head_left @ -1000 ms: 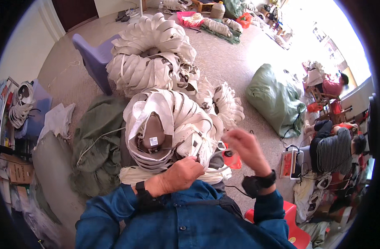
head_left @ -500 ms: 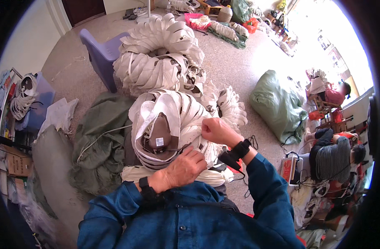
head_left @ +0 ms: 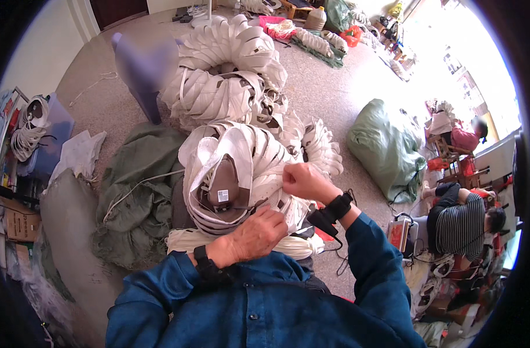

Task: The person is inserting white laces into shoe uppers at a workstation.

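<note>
A bundle of white shoe uppers (head_left: 276, 156), nested one in another, lies across my lap. The end upper faces me, showing its brown insole lining (head_left: 223, 177) with a small white label. My left hand (head_left: 258, 231) has its fingers curled against the near right side of these uppers, pinching the edge of one beside a thin dark strip. Just right of it and farther out, my right hand (head_left: 304, 181) is closed in a fist above the uppers; what its fingers hold is hidden. Below the bundle, a hank of cream cords (head_left: 189, 239) rests by my left wrist.
More uppers in coiled stacks (head_left: 218, 95) stand ahead, beside a purple chair (head_left: 146, 69). Dark green sacking (head_left: 137, 197) lies left, a full green sack (head_left: 383, 148) right. A person in stripes (head_left: 461, 223) sits at the right, with another (head_left: 463, 136) beyond. A cable (head_left: 341, 255) hangs from my right wrist.
Both hands keep almost the same place and grip. The view has shifted slightly; the bundle looks nearly unchanged.
</note>
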A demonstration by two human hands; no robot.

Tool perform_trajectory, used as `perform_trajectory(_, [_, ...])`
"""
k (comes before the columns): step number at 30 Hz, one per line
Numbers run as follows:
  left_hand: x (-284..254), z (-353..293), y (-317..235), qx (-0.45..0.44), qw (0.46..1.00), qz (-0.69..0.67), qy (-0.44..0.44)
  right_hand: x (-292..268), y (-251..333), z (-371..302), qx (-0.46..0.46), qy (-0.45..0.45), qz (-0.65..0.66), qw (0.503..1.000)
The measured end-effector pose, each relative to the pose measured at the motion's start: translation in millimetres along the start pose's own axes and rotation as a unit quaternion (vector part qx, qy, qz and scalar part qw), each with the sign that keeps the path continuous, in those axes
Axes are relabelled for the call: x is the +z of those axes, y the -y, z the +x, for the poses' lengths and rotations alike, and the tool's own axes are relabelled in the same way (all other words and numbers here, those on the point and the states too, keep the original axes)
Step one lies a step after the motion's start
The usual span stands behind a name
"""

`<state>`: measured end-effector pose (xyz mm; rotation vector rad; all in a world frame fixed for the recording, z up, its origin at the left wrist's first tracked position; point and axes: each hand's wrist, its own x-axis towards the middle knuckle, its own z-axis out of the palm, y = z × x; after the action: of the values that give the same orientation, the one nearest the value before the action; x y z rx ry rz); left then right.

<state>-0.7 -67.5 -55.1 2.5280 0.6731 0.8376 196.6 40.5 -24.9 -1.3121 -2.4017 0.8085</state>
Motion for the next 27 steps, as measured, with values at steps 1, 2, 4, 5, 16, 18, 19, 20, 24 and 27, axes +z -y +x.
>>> perform_trajectory(1, [0.2, 1.3, -0.3, 0.003, 1.0, -0.001, 0.001, -1.7, -1.2, 4.9, 0.011, -0.029, 0.053, 0.998])
perform_trajectory(2, [0.3, 2.5, -0.7, 0.003, 1.0, -0.004, 0.011, -3.4, -6.6, 13.9, 0.045, -0.028, 0.106, 0.993])
perform_trajectory(4, [-1.2, -1.6, 0.3, -0.01, 1.0, -0.003, 0.02, -19.8, 21.8, 28.9, 0.131, 0.028, 0.356, 0.925])
perform_trajectory(5, [-2.4, -0.9, 0.5, -0.009, 1.0, -0.016, 0.014, -20.2, 22.2, 31.7, 0.106, 0.02, 0.403, 0.909])
perform_trajectory(16, [-1.7, 0.8, 2.3, -0.016, 0.999, -0.036, 0.007, -3.9, -2.9, -27.7, 0.057, -0.072, 0.108, 0.99])
perform_trajectory(18, [-5.4, 3.4, 2.1, -0.017, 0.999, -0.049, 0.002, 2.0, -5.5, -38.8, 0.066, -0.107, 0.099, 0.987])
perform_trajectory(19, [-8.3, 5.1, 0.9, -0.015, 0.999, -0.051, 0.005, 5.3, -7.3, -44.3, 0.073, -0.14, 0.091, 0.983])
perform_trajectory(20, [-11.5, 6.9, -0.5, -0.026, 0.997, -0.072, 0.007, 8.9, -8.1, -49.0, 0.085, -0.178, 0.079, 0.977])
perform_trajectory(24, [-18.4, 14.4, -2.9, -0.034, 0.995, -0.092, -0.01, 24.7, -16.5, -56.8, 0.177, -0.12, 0.135, 0.968])
perform_trajectory(27, [-23.4, 21.8, -8.3, -0.035, 0.996, -0.082, -0.005, 30.0, -12.0, -51.2, 0.082, -0.206, 0.112, 0.969])
